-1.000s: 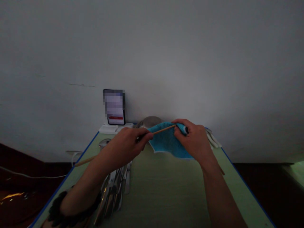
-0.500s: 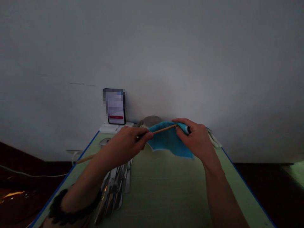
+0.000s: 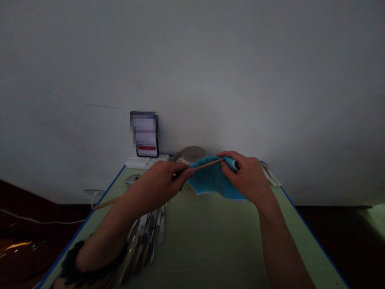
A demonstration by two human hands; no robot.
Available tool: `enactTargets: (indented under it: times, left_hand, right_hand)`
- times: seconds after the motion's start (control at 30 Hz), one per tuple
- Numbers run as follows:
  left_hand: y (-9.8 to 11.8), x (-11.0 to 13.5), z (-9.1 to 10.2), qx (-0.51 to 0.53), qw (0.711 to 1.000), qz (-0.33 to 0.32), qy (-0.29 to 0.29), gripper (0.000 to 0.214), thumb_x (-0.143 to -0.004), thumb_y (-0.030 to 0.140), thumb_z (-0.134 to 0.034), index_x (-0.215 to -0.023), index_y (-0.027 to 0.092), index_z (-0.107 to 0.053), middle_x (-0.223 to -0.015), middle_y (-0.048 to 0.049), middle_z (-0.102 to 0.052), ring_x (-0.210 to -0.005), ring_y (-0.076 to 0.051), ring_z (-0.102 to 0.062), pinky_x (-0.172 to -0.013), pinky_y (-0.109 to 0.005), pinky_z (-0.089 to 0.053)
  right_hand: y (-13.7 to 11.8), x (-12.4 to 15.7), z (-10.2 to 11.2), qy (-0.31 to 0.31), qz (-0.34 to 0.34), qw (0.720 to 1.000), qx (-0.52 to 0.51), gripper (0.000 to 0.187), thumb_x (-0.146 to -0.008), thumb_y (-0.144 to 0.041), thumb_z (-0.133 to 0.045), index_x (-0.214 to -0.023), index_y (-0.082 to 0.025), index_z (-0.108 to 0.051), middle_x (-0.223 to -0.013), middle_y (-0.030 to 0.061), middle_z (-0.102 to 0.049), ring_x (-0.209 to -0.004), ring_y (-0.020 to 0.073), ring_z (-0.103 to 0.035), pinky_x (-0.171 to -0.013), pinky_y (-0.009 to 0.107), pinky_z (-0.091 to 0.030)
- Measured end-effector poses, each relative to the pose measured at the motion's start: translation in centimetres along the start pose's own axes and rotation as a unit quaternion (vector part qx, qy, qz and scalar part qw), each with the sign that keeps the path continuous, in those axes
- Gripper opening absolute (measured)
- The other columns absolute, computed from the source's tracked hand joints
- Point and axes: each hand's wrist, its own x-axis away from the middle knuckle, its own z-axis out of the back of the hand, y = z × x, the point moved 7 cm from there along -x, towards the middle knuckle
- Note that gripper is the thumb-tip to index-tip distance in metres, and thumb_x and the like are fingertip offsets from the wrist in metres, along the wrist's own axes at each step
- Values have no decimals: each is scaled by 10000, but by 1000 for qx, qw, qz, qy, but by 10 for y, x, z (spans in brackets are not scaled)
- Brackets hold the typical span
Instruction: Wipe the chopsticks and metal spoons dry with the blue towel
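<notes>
My left hand (image 3: 159,186) is closed around one end of a thin wooden stick (image 3: 207,164), held above the green table (image 3: 210,249). My right hand (image 3: 245,176) is closed on a blue cloth (image 3: 213,180), pinching the cloth around the stick's far end. The cloth hangs below the stick between both hands. A dark band sits on my left wrist.
Several metal utensils (image 3: 147,241) lie on the table's left side under my left arm. A metal bowl (image 3: 189,153) sits at the far edge, a phone (image 3: 146,136) stands on a white base by the wall, and pale items (image 3: 270,176) lie at the far right.
Almost nothing has changed. Both hands keep their grip, and the blue cloth's hanging edge has shifted slightly.
</notes>
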Motion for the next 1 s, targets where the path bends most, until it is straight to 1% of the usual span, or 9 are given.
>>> enactTargets:
  times: [0.13,0.27,0.33,0.47,0.57,0.73,0.8,0.9,1.0]
  left_hand:
    - [0,0,0,12,1000,2,-1,372,-880,403,-355,-750,173,-618,-539,32,-536,-476,-85,-465,-487,-208,-293]
    - [-4,0,2,41,999,20,-4,351,-873,403,-369,-748,175,-604,-543,36,-543,-478,-86,-487,-490,-207,-305]
    - [-6,0,4,42,999,27,5,340,-872,402,-372,-752,179,-600,-559,33,-553,-497,-93,-502,-499,-213,-308]
    - [-8,0,7,32,999,32,24,314,-883,384,-354,-777,179,-567,-578,29,-546,-515,-106,-498,-510,-226,-305]
    - [-7,0,6,33,998,31,36,317,-895,371,-326,-755,175,-532,-580,26,-516,-516,-112,-477,-502,-232,-297]
    - [-5,0,0,50,997,41,50,321,-917,364,-267,-761,184,-482,-651,9,-529,-581,-135,-501,-527,-246,-317]
    - [-3,0,-6,54,997,40,40,316,-922,371,-252,-803,189,-482,-671,4,-541,-601,-147,-515,-538,-254,-327]
    - [1,-1,-13,58,997,34,26,319,-927,375,-229,-861,194,-483,-693,-4,-556,-622,-159,-534,-554,-264,-347]
    - [2,-2,-16,55,998,33,27,326,-929,359,-223,-820,192,-481,-697,-9,-565,-636,-163,-549,-578,-270,-366]
  right_hand:
    - [2,0,2,12,-14,999,-27,222,-762,-248,-536,-944,-210,-657,-480,-60,-506,-363,39,-312,-418,198,-264]
    - [14,1,0,14,-80,988,-134,240,-743,-315,-570,-944,-234,-671,-550,-36,-576,-418,65,-397,-419,199,-295]
    - [23,1,-6,5,-132,960,-247,267,-730,-352,-588,-961,-247,-669,-659,-11,-643,-491,94,-491,-464,218,-369]
    - [34,1,-21,4,-217,839,-499,284,-695,-341,-625,-957,-237,-666,-830,24,-699,-676,161,-617,-664,317,-480]
    - [38,0,-23,13,-250,778,-577,250,-682,-287,-625,-912,-206,-677,-876,37,-705,-786,191,-638,-768,349,-479]
    - [41,2,-17,31,-280,717,-638,226,-725,-261,-538,-910,-224,-663,-934,12,-699,-940,204,-617,-863,366,-454]
    - [35,2,-18,6,-269,708,-653,235,-759,-327,-501,-906,-238,-662,-942,8,-697,-950,206,-615,-863,379,-455]
    - [21,0,-24,-51,-236,697,-675,397,-803,-472,-393,-954,-213,-653,-978,44,-685,-956,219,-612,-854,403,-459]
    - [23,-2,-34,-50,-245,684,-685,393,-815,-438,-370,-971,-202,-643,-986,54,-680,-953,209,-612,-861,399,-458]
